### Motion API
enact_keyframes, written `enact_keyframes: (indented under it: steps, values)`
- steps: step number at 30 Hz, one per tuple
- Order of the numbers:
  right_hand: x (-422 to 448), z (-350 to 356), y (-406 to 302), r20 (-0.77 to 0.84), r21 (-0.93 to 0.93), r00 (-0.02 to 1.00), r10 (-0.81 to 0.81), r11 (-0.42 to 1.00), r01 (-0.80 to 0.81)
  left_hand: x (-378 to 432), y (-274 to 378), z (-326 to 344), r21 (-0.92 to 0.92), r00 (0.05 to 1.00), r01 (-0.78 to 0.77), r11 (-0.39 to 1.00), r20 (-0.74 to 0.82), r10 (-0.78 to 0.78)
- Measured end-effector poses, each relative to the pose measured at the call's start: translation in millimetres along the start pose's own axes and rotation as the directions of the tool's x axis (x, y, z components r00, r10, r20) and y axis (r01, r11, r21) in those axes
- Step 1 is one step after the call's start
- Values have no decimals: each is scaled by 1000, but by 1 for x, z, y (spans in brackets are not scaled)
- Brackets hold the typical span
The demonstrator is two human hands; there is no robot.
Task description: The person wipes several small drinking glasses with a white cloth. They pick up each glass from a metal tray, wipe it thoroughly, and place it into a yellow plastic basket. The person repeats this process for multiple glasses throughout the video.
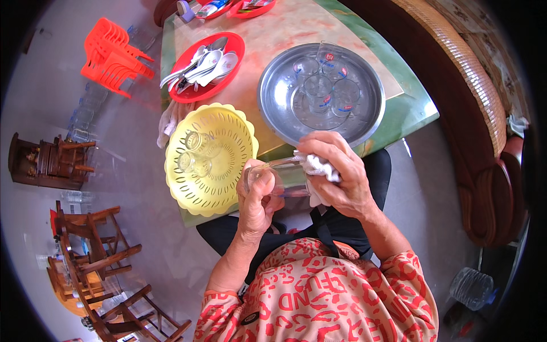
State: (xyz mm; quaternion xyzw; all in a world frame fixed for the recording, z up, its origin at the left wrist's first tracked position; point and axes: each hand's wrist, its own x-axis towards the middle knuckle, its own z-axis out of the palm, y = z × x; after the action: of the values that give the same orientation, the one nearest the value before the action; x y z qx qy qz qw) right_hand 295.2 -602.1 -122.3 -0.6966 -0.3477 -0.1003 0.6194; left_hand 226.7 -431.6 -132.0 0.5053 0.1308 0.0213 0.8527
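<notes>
My left hand (258, 194) grips the base end of a clear drinking glass (292, 181), which lies sideways between my hands. At its other end my right hand (339, 175) holds a white cloth (318, 166) against the rim. Beyond the right hand, a round metal basin (273, 107) holds several clear glasses (318, 87) with red and blue marks. Left of my hands, a yellow slotted plastic basket (233, 115) contains small glass vessels (194, 164) on its left side. Farther back, a red plastic bowl (237, 42) is heaped with white spoons (211, 64) and other utensils.
The basin and bowl stand on a green-edged marble-patterned table (414, 102). A crumpled cloth (171, 122) hangs at its left edge. Red plastic chairs (111, 55) and wooden chairs (92, 256) stand at left. A wooden sofa (478, 171) flanks the right; a large plastic bottle (470, 288) lies below it.
</notes>
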Motion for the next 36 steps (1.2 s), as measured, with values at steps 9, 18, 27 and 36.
enact_keyframes:
  steps: [9,18,27,36]
  values:
    - [-16,1,12,307,443,817,488,686,-577,-2,6,-8,-19,995,-93,995,34,94]
    - [-27,16,17,-1,401,853,521,782,-477,9,3,3,123,970,-234,964,95,223]
    - [-28,13,5,-249,-126,969,15,991,-48,16,-8,-12,-415,992,81,906,120,-34]
    - [8,5,-4,248,97,968,-31,995,7,5,-12,10,-450,982,175,876,150,-119]
